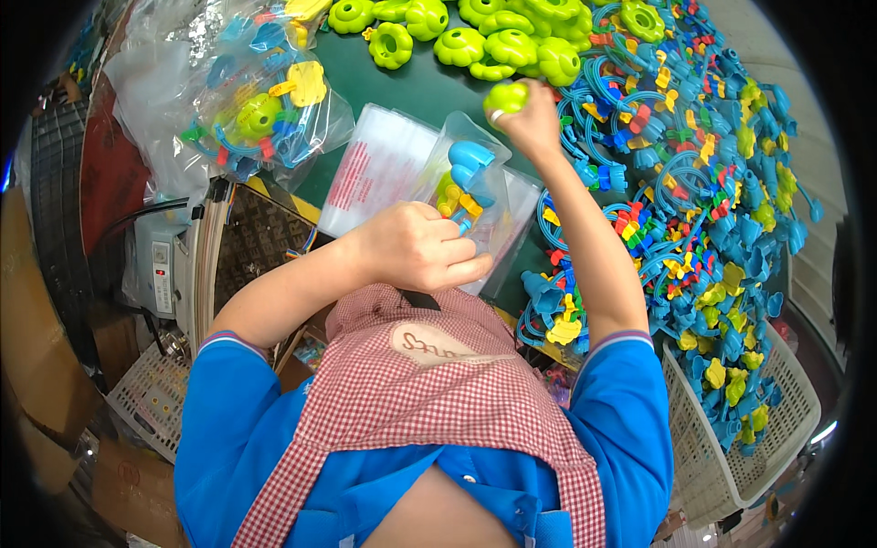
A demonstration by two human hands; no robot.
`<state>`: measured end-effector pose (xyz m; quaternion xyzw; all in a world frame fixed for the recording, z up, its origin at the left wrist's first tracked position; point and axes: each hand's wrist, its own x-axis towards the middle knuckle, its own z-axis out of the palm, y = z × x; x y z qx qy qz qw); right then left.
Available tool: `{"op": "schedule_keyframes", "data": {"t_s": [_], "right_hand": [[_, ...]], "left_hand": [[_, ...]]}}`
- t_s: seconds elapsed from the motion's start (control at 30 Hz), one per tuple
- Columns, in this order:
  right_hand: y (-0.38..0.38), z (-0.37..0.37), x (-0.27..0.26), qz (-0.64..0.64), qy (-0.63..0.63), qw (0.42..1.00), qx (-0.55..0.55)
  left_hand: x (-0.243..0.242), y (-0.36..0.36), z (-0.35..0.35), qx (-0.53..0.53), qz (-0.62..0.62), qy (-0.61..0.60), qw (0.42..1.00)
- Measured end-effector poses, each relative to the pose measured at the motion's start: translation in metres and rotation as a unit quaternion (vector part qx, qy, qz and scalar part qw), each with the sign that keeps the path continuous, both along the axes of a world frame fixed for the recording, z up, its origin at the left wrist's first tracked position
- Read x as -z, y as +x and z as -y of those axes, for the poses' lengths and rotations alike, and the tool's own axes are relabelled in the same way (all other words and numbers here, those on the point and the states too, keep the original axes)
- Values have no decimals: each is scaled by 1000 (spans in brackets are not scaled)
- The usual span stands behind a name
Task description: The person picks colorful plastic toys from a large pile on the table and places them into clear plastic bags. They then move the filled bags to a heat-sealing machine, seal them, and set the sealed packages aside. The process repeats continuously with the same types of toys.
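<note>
My left hand [428, 248] is closed on the near edge of a clear plastic bag [503, 198], which lies over a stack of printed plastic bags [384, 164]. Inside the bag show a blue plastic toy part [471, 164] and smaller yellow, orange and green pieces. My right hand [534, 120], stretched forward, holds a lime-green flower-shaped plastic piece [505, 99] just beyond the stack. More lime-green flower-shaped pieces [510, 46] lie in a heap past it. The fingertips of my left hand are partly hidden.
Blue toy parts with red, yellow and green pieces [658, 164] cover the table's right side. Filled clear bags [260, 123] lie at the upper left. A grey sealing device [161, 267] stands left. White plastic baskets [726, 479] [147, 404] stand low at both sides.
</note>
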<state>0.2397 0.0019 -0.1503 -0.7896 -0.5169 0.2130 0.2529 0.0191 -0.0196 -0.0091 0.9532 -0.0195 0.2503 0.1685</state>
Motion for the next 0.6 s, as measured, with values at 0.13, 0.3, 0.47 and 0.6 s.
{"op": "schedule_keyframes", "data": {"t_s": [0.13, 0.3, 0.47, 0.6], "right_hand": [[-22, 45, -103, -244, 119, 905, -329], [-1, 38, -130, 2, 14, 892, -452], [-54, 11, -128, 328, 227, 899, -182], [-48, 54, -113, 93, 213, 960, -158]], "left_hand": [[-9, -2, -12, -13, 33, 74, 997], [-8, -38, -54, -136, -5, 64, 989], [5, -107, -125, -314, -104, 229, 915], [0, -130, -138, -533, -95, 287, 791]]}}
